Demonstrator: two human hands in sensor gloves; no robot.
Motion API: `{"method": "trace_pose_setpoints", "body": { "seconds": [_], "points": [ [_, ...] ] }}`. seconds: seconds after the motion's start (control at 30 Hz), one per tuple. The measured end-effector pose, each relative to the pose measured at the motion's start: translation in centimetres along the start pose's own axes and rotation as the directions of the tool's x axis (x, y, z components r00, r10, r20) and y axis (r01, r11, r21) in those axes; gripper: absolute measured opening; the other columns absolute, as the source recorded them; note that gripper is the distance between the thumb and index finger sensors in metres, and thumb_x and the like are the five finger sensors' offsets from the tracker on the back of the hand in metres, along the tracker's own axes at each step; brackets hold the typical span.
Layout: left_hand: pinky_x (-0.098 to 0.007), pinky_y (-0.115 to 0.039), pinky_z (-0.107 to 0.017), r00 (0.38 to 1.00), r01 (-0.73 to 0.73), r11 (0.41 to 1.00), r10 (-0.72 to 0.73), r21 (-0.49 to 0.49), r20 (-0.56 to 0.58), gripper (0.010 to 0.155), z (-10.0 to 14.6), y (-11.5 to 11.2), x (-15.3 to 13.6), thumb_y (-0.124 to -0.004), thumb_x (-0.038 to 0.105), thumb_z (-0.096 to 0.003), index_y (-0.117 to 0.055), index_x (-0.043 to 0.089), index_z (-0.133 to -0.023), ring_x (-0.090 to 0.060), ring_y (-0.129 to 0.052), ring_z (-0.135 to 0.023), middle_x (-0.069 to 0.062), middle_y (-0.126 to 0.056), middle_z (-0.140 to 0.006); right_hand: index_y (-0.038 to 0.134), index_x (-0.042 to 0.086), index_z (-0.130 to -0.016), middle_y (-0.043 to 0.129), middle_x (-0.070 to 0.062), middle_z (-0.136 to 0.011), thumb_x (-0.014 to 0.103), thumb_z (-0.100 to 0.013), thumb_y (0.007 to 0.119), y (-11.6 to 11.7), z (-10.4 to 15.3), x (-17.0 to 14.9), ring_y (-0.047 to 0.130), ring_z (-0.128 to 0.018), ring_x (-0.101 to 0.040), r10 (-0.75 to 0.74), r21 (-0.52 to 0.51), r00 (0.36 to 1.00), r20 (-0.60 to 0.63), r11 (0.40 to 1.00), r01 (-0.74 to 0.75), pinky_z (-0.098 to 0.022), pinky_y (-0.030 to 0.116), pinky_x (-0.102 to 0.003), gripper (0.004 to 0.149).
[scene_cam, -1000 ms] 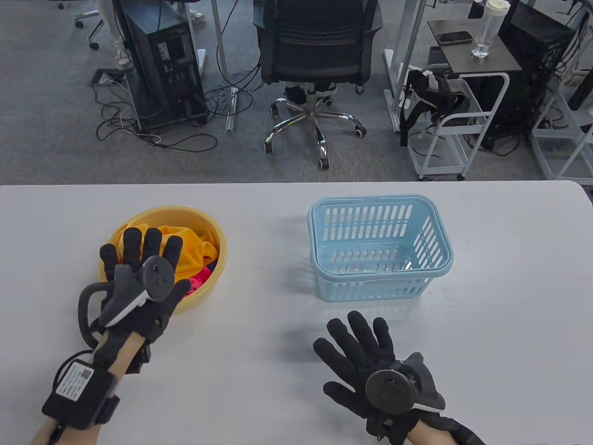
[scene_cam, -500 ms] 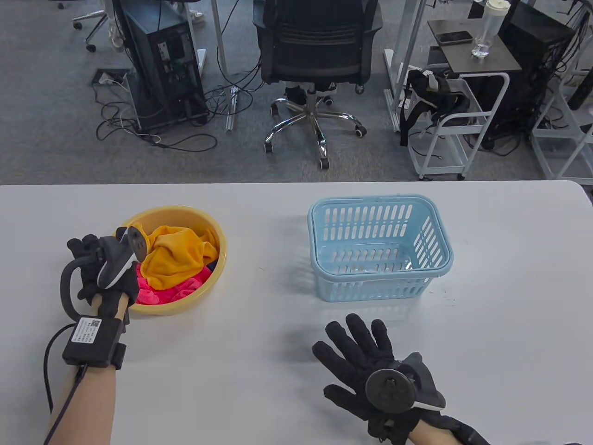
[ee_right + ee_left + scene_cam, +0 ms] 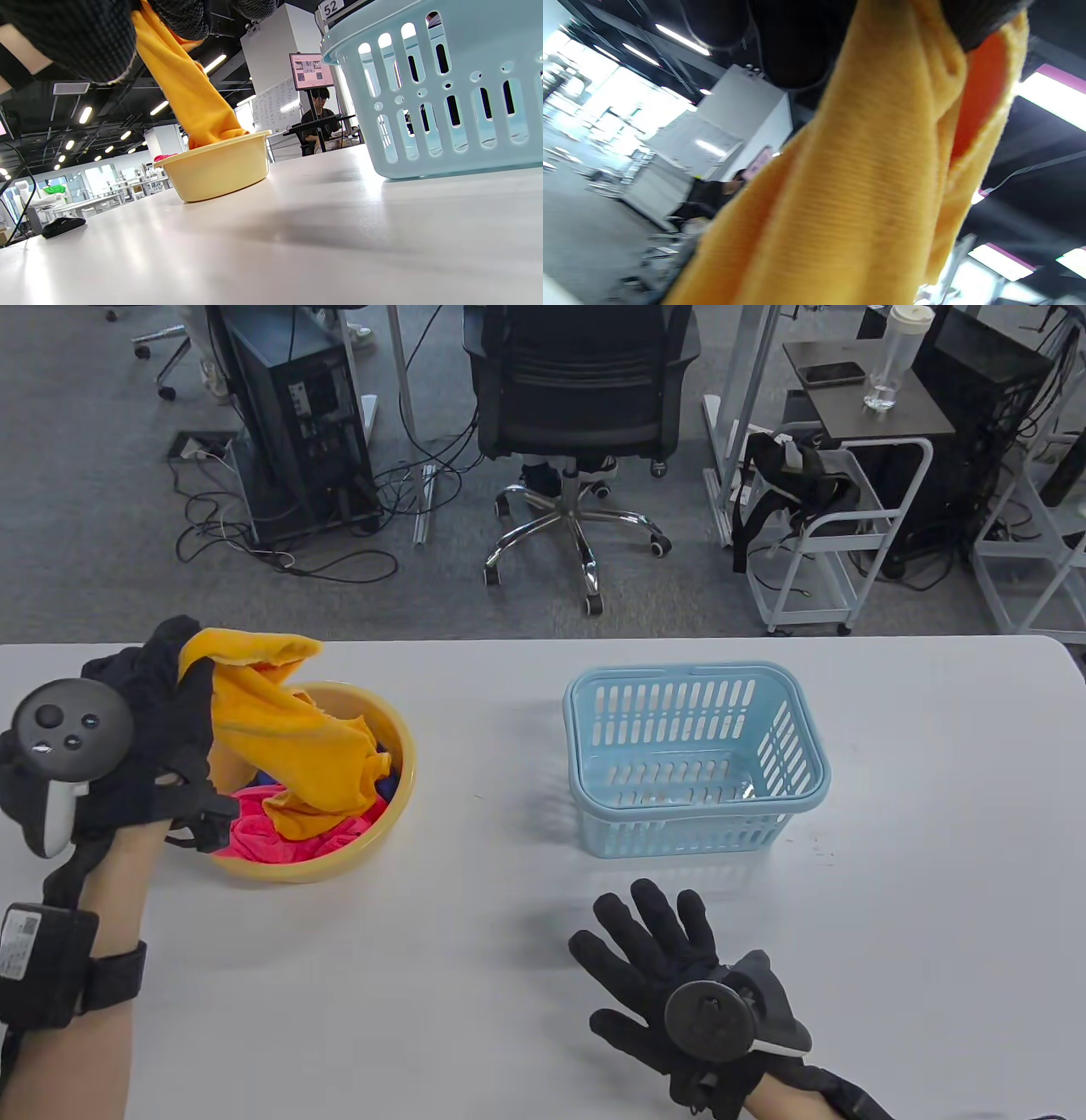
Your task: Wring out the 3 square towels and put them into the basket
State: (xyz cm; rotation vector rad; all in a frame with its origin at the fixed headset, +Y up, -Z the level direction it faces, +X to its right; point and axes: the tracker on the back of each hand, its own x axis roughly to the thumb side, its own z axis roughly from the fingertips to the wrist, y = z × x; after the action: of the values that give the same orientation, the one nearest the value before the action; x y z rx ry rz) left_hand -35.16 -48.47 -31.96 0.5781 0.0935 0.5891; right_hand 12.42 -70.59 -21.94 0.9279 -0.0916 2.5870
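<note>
Though near, basket (image 3: 802,746) beside office chair (image 3: 581,415).

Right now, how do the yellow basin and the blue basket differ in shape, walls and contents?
The yellow basin is round; the blue basket is rectangular. The basin's wall is solid, the basket's slotted. The basin holds towels: a pink towel lies inside, and the left hand lifts an orange towel partly out; the basket holds no towel. Both stand upright on the white table.
</note>
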Motion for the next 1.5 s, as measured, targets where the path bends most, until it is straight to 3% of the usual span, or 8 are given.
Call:
{"method": "trace_pose_setpoints", "body": {
  "seconds": [0.23,0.43,0.6,0.73,0.87,1.03,1.23,1.5],
  "points": [
    [-0.047,-0.061,-0.075,0.967,0.033,0.995,-0.054,0.09,0.25,0.047,5.7,2.7,8.2,-0.07,0.059,-0.0518,-0.068,0.046,-0.097,-0.017,-0.082,-0.087,0.017,-0.089,-0.068,0.03,0.032,-0.114,0.016,-0.003,-0.121,0.059,-0.054,0.068,-4.4,-2.3,2.2,0.007,-0.108,-0.045,-0.297,-0.131,0.952,0.076,0.943,0.305,-0.069,0.002,-0.068,0.076],
    [-0.047,-0.063,-0.074,0.914,0.038,0.99,-0.09,0.136,0.395,0.047,12.2,-1.2,13.2,-0.071,0.06,-0.0514,-0.07,0.047,-0.096,-0.017,-0.085,-0.085,0.017,-0.091,-0.065,0.025,0.02,-0.114,0.022,-0.006,-0.122,0.065,-0.051,0.071,-10.9,-6.1,9.6,0.015,-0.11,-0.046,-0.294,-0.307,0.916,0.272,0.876,0.372,-0.071,0.006,-0.07,0.09],
    [-0.048,-0.062,-0.075,0.882,0.016,0.998,-0.041,0.058,0.47,0.048,16.5,-5.4,14.1,-0.071,0.064,-0.0501,-0.072,0.048,-0.095,-0.018,-0.083,-0.088,0.018,-0.091,-0.067,0.037,0.021,-0.114,0.034,-0.006,-0.121,0.057,-0.05,0.08,-12.3,-7.9,10.7,0.03,-0.111,-0.046,-0.129,-0.479,0.979,0.157,0.857,0.19,-0.073,0.009,-0.07,0.085],
    [-0.051,-0.051,-0.082,0.884,0.15,0.986,-0.165,0.067,0.437,0.045,15.8,-6.6,13.2,-0.072,0.065,-0.0508,-0.072,0.054,-0.095,-0.026,-0.066,-0.108,0.019,-0.077,-0.099,0.086,0.02,-0.091,0.082,-0.005,-0.1,0.05,-0.055,0.076,-12.6,-7.9,8.3,0.068,-0.099,-0.043,0.048,-0.566,0.997,0.058,0.824,-0.007,-0.075,0.027,-0.07,0.048],
    [-0.053,-0.042,-0.085,0.882,0.215,0.969,-0.247,0.124,0.402,0.044,14.5,-7.3,11.9,-0.074,0.062,-0.0506,-0.07,0.055,-0.094,-0.028,-0.051,-0.116,0.02,-0.065,-0.111,0.09,0.017,-0.086,0.087,-0.006,-0.096,0.047,-0.054,0.079,-14.1,-6.8,8.0,0.073,-0.096,-0.042,0.127,-0.564,0.991,-0.048,0.815,-0.132,-0.076,0.031,-0.07,0.045],
    [-0.052,-0.035,-0.087,0.921,0.102,0.99,-0.13,0.094,0.367,0.045,13.2,-7.5,10.0,-0.069,0.055,-0.0528,-0.055,0.058,-0.096,-0.026,-0.042,-0.118,0.022,-0.056,-0.115,0.087,0.023,-0.089,0.084,-0.001,-0.099,0.048,-0.053,0.08,-16.2,-4.7,9.3,0.073,-0.098,-0.04,0.376,-0.615,0.898,-0.227,0.66,-0.432,-0.077,0.031,-0.07,0.044],
    [-0.051,-0.044,-0.084,0.941,-0.023,0.997,-0.005,0.079,0.337,0.045,12.1,-5.7,8.0,-0.071,0.051,-0.0537,-0.056,0.054,-0.096,-0.023,-0.064,-0.108,0.025,-0.08,-0.092,0.081,0.026,-0.093,0.078,0.0,-0.104,0.041,-0.055,0.081,-18.4,-2.7,8.8,0.068,-0.101,-0.039,0.344,-0.661,0.896,-0.28,0.607,-0.44,-0.078,0.028,-0.071,0.041],
    [-0.048,-0.045,-0.084,0.887,0.186,0.894,-0.332,0.409,0.322,0.046,14.0,-2.6,9.2,-0.07,0.055,-0.0523,-0.058,0.056,-0.096,-0.019,-0.062,-0.104,0.023,-0.073,-0.093,0.081,0.03,-0.092,0.078,0.002,-0.103,0.033,-0.056,0.079,-20.5,-1.0,6.7,0.07,-0.1,-0.038,0.106,-0.736,0.987,-0.124,0.657,-0.163,-0.077,0.031,-0.071,0.035]
  ]
}}
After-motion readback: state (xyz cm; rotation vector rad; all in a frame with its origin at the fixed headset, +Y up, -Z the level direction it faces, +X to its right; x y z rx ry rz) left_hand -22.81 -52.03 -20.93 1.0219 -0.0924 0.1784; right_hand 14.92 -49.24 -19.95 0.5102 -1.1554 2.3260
